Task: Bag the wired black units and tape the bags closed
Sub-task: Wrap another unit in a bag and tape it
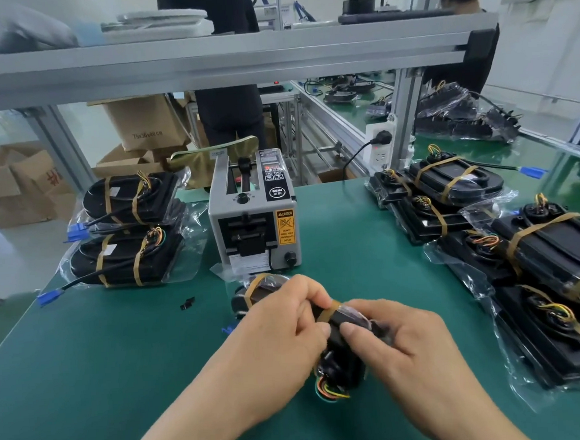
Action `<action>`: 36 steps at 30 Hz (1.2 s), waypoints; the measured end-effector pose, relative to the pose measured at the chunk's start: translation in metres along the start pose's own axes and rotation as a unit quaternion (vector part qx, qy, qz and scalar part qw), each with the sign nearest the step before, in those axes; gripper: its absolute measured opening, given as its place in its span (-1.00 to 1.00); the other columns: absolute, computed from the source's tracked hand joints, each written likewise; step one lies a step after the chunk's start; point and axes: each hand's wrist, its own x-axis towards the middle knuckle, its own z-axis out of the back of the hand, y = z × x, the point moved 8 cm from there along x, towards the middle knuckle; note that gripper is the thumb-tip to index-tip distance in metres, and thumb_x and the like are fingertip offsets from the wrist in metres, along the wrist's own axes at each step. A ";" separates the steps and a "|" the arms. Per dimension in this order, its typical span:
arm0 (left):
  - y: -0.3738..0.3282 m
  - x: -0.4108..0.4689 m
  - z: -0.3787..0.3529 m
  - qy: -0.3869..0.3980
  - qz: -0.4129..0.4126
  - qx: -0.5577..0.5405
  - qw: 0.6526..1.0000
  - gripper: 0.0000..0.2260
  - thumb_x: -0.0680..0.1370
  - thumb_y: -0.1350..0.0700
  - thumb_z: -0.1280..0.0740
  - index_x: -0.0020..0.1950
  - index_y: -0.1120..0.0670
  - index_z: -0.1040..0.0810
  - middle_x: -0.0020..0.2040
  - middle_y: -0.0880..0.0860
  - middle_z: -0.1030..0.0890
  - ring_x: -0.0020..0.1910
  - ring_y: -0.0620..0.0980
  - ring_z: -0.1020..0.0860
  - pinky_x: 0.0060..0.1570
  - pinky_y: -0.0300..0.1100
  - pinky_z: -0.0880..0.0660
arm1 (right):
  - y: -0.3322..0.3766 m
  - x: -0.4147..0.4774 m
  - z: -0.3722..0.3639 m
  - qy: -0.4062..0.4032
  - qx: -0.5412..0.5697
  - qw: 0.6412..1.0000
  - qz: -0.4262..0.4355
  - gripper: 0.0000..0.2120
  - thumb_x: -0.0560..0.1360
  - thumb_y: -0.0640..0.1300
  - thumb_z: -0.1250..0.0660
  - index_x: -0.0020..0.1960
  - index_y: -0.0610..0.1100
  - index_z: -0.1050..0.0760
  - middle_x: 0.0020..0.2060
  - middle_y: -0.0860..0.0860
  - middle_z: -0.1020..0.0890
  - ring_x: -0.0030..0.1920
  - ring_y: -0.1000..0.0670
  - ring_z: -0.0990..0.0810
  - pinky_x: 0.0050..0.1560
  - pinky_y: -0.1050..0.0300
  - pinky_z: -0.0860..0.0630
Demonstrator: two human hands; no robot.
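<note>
A black wired unit (339, 360) in a clear bag lies on the green mat in front of me, coloured wires showing at its near end. My left hand (279, 334) grips it from the left, and its fingers press a strip of brown tape (329, 310) onto the bag. My right hand (403, 342) holds the bag from the right, thumb on the wrap beside the tape. Another brown strip (257, 284) crosses the unit's far end. Both hands cover most of the unit.
A grey tape dispenser (254, 215) stands just beyond my hands. Two bagged, taped units (128, 231) are stacked at the left, several more (524, 255) at the right. A small black part (187, 303) lies on the mat (102, 353). People stand behind the aluminium frame.
</note>
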 end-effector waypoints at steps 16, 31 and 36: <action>0.038 0.015 0.085 -0.076 -0.048 0.074 0.993 -0.78 0.46 0.07 -0.51 0.06 -0.19 -0.67 0.10 -0.35 -0.60 0.18 -0.36 -0.50 0.12 -0.56 -0.31 | 0.003 0.005 0.004 -0.010 0.004 0.999 -0.030 -0.62 0.42 -0.25 -0.46 -0.14 0.28 -0.64 -0.26 0.22 -0.69 -0.17 0.23 -0.62 -0.18 0.50 -0.44; 0.002 0.010 0.069 -0.028 -0.165 0.454 0.875 -0.70 0.70 -0.05 0.04 0.09 -0.02 -0.46 0.01 -0.10 -0.50 0.00 -0.07 -0.50 0.06 -0.19 -0.45 | 0.016 0.009 0.002 0.005 -0.089 0.996 0.007 -0.66 0.35 -0.24 -0.52 -0.23 0.24 -0.65 -0.38 0.29 -0.64 -0.32 0.23 -0.59 -0.26 0.48 -0.44; 0.000 0.019 0.069 0.029 -0.166 0.509 0.844 -0.77 0.70 0.03 -0.05 0.11 -0.03 -0.50 0.05 -0.09 -0.53 0.02 -0.08 -0.54 0.04 -0.16 -0.48 | 0.015 0.010 0.002 0.009 -0.076 0.997 0.004 -0.64 0.36 -0.18 -0.50 -0.18 0.33 -0.60 -0.35 0.29 -0.65 -0.25 0.22 -0.61 -0.21 0.45 -0.45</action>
